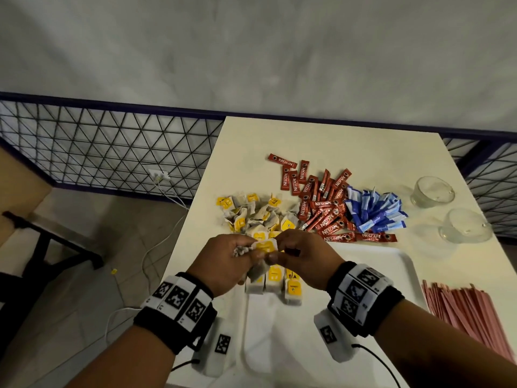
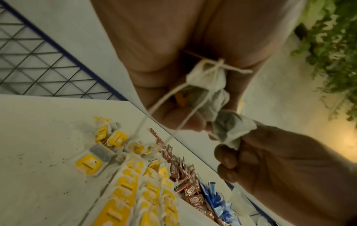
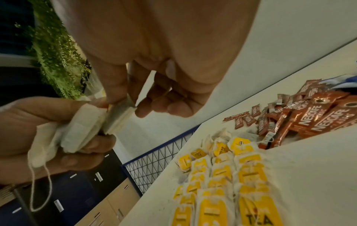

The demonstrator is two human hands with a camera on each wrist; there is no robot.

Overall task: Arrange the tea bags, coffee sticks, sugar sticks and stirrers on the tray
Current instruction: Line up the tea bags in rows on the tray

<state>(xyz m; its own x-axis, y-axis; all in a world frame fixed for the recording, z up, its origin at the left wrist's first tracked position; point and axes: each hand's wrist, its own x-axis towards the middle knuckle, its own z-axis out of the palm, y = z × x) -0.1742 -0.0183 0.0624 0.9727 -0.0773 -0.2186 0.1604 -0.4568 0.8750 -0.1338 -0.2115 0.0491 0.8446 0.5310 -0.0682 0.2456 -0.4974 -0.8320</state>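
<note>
Overhead, crumpled tea bags (image 1: 261,249) between both hands' fingers (image 1: 275,257).

The head camera looked steeply down from above the table (image 1: 349,135), taking in both wrists, the tray (image 1: 363,264) and the floor at left. The left wrist camera sat very close under the left hand (image 2: 173,53), facing along its fingers (image 2: 183,120) toward the right hand (image 2: 289,168). The right wrist camera mirrored it, close under the right hand (image 3: 164,38), facing the left hand (image 3: 38,130). All three shared the loose tea bags (image 1: 251,214) and the coffee sticks (image 1: 324,208).
</note>
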